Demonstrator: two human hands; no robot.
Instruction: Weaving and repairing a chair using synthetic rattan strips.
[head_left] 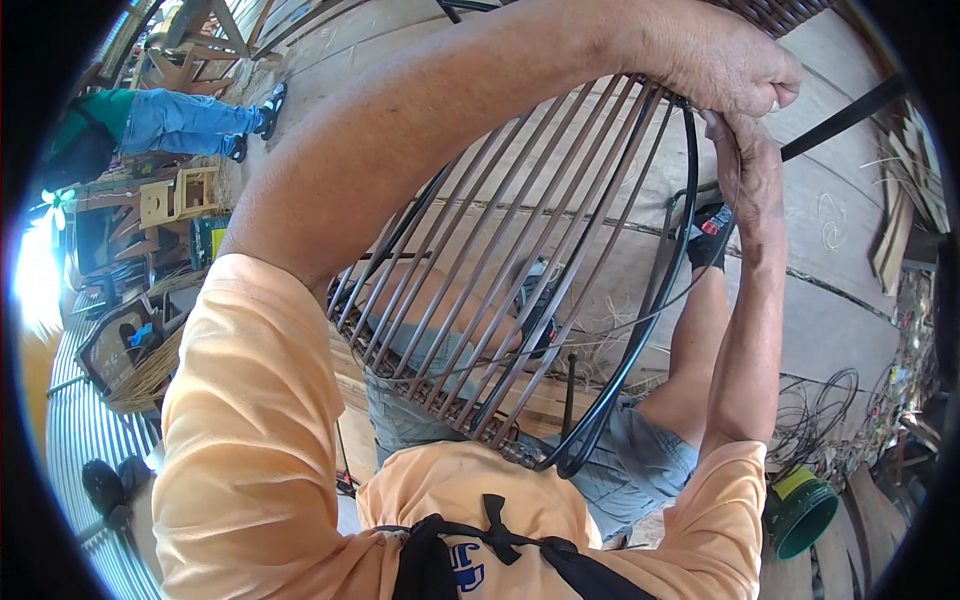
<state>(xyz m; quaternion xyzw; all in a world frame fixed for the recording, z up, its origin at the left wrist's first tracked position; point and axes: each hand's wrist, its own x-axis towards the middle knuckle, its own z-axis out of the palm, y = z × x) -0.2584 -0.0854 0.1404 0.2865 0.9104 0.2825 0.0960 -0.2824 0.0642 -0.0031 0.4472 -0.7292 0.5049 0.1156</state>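
A chair-like frame of black tubing lies across my lap, strung with parallel brown strands. My left arm reaches over its far side. My left hand is closed at the far right corner, and what its fingers grip is hidden. Just below it, my right hand pinches close to the same corner, its fingers bent. A loose thin brown strand runs from my right hand in a long curve across the frame to its near left edge. Woven wrapping covers the near edge bar.
My legs and sandalled feet show beneath and beside the frame. A green bucket stands at the lower right, near coiled dark strands. Wood strips lie at the far right. Another person in jeans stands at upper left, near wooden furniture parts.
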